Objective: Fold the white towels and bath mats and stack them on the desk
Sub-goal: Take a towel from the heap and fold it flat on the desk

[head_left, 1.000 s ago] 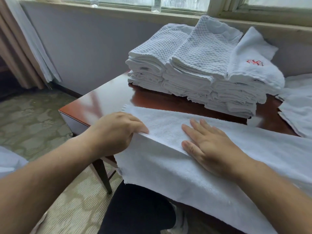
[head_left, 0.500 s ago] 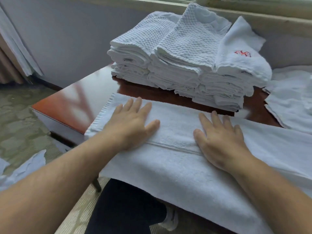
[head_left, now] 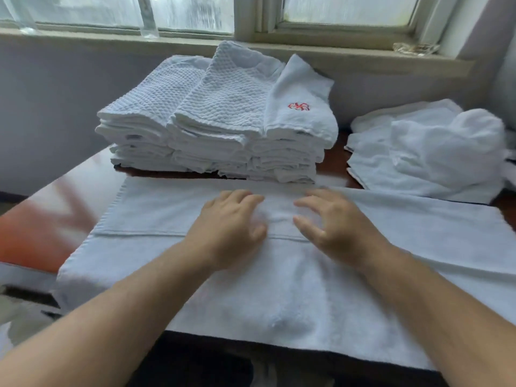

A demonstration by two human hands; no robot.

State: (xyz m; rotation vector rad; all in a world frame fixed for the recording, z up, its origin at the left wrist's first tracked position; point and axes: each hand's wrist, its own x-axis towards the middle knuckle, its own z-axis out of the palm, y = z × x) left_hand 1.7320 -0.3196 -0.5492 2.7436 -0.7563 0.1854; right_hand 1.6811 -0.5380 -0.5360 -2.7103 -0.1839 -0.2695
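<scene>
a white towel (head_left: pixel 156 208) lies flat across the near part of the wooden desk (head_left: pixel 42 219), with a fold edge running across it and its front hanging over the edge. the left hand (head_left: pixel 231 227) and right hand (head_left: pixel 335 224) rest palm-down on its middle, close together, fingers loosely bent and a little spread (the fingertips are blurred). just behind stands the stack of folded towels and bath mats (head_left: pixel 217 121). a loose heap of white towels (head_left: pixel 432 152) lies to the right.
</scene>
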